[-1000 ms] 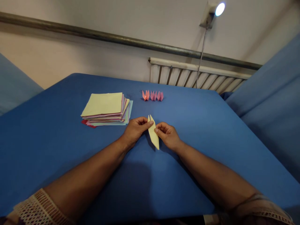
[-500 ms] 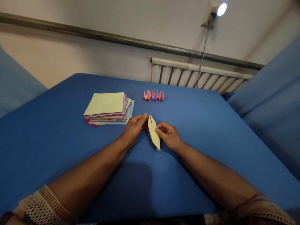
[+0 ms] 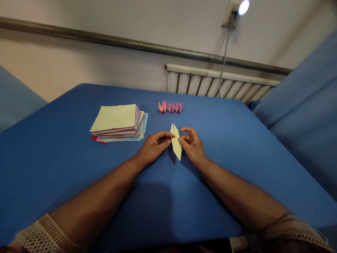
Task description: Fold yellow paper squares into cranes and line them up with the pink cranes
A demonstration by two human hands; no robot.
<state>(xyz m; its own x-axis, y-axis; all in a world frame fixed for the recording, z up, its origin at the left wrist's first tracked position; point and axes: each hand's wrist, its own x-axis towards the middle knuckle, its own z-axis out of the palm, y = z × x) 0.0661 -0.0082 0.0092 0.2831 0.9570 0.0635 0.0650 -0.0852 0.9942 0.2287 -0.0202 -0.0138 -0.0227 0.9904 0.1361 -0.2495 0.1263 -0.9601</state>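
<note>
A pale yellow folded paper [image 3: 176,144], long and diamond-shaped with a slit at its far end, is held between both hands above the table. My left hand [image 3: 155,146] pinches its left edge, the index finger lying on its face. On the opposite edge, my right hand [image 3: 193,146] grips it with the thumb, while the index finger is raised and curved away from the paper. Beyond the hands, small folded paper figures stand in a row: an orange-pink one [image 3: 162,106] and purple-pink ones [image 3: 175,107].
A thick stack of coloured paper sheets [image 3: 114,117], yellow on top, lies left of my hands. The blue-covered table [image 3: 223,130] reaches back towards a radiator [image 3: 205,79] and a wall pipe [image 3: 147,47]. A blue curtain [image 3: 302,95] hangs at the right.
My left hand has shifted from near the paper's far tip down to its left edge. The paper stands more upright, and my right index finger has lifted off. The view has shifted slightly.
</note>
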